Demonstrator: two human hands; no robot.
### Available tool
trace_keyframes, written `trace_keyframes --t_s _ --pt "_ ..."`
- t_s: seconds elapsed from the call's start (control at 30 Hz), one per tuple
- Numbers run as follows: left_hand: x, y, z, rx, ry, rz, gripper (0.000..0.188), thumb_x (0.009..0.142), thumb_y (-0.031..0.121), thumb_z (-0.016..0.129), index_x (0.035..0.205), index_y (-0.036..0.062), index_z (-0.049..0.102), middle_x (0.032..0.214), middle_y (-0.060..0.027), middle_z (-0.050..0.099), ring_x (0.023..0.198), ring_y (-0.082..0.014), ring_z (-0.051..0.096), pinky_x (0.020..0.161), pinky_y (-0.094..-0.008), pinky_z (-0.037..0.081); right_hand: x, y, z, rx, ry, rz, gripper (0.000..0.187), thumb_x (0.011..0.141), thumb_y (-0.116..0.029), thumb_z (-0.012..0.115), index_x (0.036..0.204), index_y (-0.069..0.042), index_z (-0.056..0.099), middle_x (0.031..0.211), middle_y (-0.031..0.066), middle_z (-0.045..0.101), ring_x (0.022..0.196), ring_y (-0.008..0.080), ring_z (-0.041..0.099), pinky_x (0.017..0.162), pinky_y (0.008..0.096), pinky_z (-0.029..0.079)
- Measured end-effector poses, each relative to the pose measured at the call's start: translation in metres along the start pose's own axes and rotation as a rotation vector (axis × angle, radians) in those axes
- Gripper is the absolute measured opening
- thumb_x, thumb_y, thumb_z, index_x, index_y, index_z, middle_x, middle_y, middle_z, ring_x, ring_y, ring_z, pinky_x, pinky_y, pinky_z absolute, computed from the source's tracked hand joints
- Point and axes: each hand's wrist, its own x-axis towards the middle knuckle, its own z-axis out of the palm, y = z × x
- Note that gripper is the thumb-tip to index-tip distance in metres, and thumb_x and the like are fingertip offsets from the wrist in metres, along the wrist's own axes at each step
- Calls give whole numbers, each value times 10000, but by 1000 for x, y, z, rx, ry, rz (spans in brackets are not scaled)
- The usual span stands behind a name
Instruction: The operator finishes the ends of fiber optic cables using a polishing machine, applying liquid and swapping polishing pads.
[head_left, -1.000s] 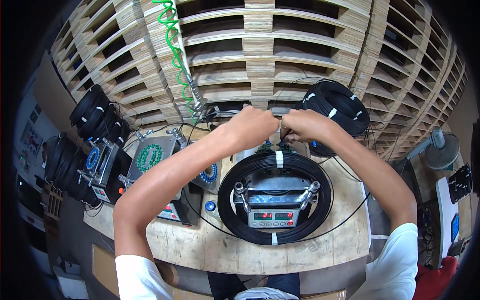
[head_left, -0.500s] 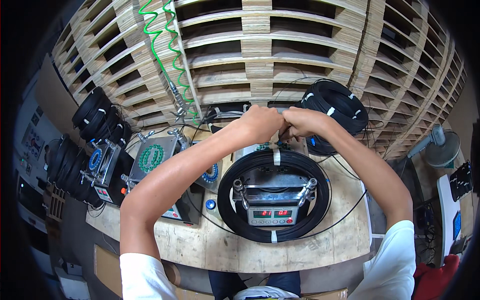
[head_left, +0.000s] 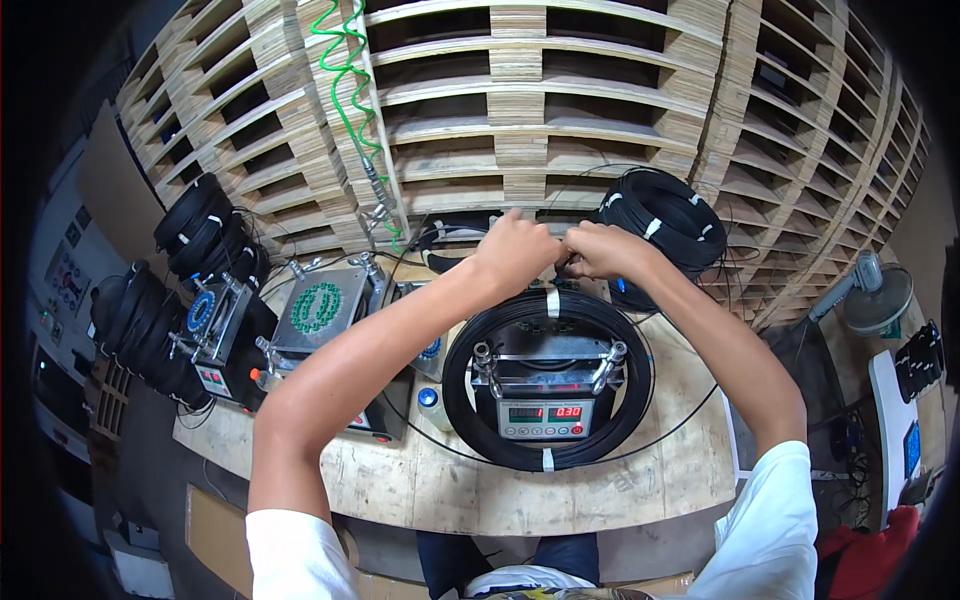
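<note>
My left hand [head_left: 518,248] and my right hand [head_left: 606,251] meet at the far side of the workbench, knuckles up and fingers closed. Whatever is pinched between them is too small and hidden to name; a dark bit shows under the right fingers. Just below them a large coil of black cable [head_left: 456,395], bound with white tape, rings a metal bench machine [head_left: 545,378]. This machine has two clamp posts and a lit red digital display [head_left: 545,413]. Neither hand touches the front of the coil.
A bottle with a blue cap [head_left: 429,398] stands left of the coil. Further left are a machine with green fittings [head_left: 316,307] and one with a blue ring [head_left: 201,312]. More black coils [head_left: 680,215] sit back right. Stacked pallets [head_left: 518,130] and a green spiral hose [head_left: 350,90] rise behind.
The whole view has shifted slightly. Both hands stay close together, fingers still closed, with a small change in wrist angle. The machine's red display shows a different reading.
</note>
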Motion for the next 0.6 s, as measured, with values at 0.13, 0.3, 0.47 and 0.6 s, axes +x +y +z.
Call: trace_keyframes --t_s 0.13,0.3,0.47,0.6 --pt "-8 -2 5 -60 14 -99 119 756 178 768 768 66 727 752 -145 685 771 -317 703 648 -414 565 4 6 6 -114 54 4 265 779 -86 704 1042 -72 734 822 119 729 711 258 704 663 370 556" --pt "12 -14 -3 -262 -189 -141 79 738 119 761 806 80 751 810 -143 714 773 -315 703 676 -407 563 11 -1 -2 7 -111 25 213 763 -4 660 959 -13 743 780 123 726 664 226 704 598 347 552" --pt "31 -3 3 -193 -253 -158 75 707 67 764 774 50 735 843 -156 721 826 -326 711 719 -426 566 13 12 3 251 -103 -60 241 740 54 630 957 47 734 794 152 729 635 205 698 560 334 553" --pt "19 -3 -6 -311 -226 -229 99 732 71 753 826 43 740 853 -161 714 862 -329 703 722 -424 566 12 16 4 188 -88 -42 280 745 23 649 1010 8 735 791 166 724 667 226 702 591 340 552"
